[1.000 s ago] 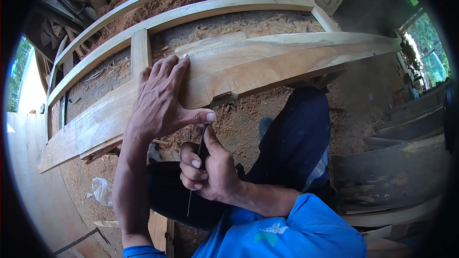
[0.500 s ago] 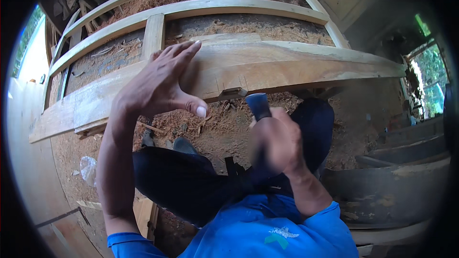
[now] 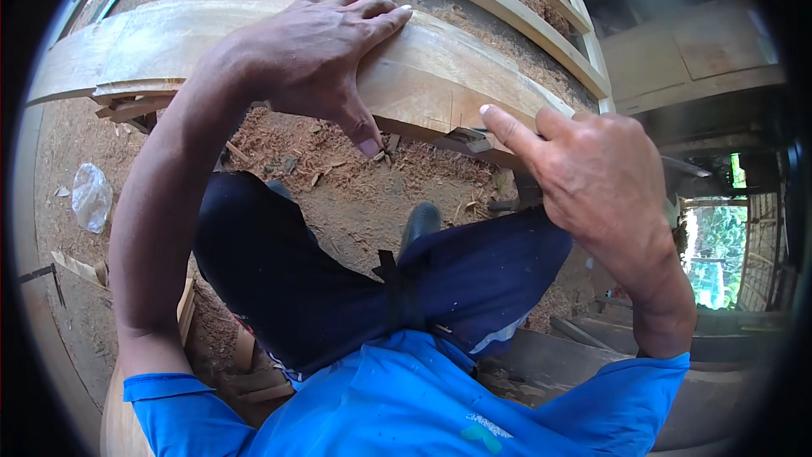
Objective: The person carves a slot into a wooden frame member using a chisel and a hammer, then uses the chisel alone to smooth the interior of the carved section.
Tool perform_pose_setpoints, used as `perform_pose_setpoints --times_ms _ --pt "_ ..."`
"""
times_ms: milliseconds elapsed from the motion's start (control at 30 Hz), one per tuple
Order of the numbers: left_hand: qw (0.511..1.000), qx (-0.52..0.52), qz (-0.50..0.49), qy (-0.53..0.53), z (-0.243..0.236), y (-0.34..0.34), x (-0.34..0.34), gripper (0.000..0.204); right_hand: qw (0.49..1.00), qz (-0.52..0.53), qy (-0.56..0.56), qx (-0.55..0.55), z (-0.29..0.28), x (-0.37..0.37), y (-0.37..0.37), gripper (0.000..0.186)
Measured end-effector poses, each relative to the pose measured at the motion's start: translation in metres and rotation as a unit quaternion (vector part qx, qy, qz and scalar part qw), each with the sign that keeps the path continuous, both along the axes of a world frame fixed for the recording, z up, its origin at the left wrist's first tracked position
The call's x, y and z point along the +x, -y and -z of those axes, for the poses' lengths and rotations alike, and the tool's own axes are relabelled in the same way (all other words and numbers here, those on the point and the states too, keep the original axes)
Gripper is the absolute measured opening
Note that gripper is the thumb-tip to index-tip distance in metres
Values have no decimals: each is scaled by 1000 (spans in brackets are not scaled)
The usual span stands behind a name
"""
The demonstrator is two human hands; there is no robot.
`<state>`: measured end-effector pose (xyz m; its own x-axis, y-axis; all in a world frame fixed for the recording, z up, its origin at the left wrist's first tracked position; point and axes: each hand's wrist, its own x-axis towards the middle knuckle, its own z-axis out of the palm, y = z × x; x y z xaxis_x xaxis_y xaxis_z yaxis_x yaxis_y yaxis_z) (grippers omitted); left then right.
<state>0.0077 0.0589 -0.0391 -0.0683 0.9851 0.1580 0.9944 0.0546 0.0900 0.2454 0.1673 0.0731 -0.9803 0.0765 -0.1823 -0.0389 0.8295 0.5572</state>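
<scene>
Seemingly, right hand [image 3: 599, 171] against notched board [image 3: 427, 85]

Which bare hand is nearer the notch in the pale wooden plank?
The right bare hand, close beside the notch in the pale wooden plank; the left bare hand is spread over the plank, farther left.

Both hands forward, backs uppermost.
Left hand [image 3: 317, 59]: fingers [image 3: 385, 27] spread, thumb [image 3: 361, 129] splayed downward; left forearm [image 3: 165, 195] angled up from lower left. Right hand [image 3: 596, 165]: one digit [image 3: 513, 133] extended up-left, others bent, tips hidden.
</scene>
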Motion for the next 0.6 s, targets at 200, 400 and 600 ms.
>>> perform_pose_setpoints --times_ms 200,400,600 --pt "998 12 19 53 1 0 -2 140 998 -12 58 5 -4 -12 -1 25" --pt "1000 6 22 22 -7 2 1 121 997 6 61 46 2 -20 11 19" --pt "995 9 77 55 -11 8 -8 114 986 9 92 142 11 -29 43 14"
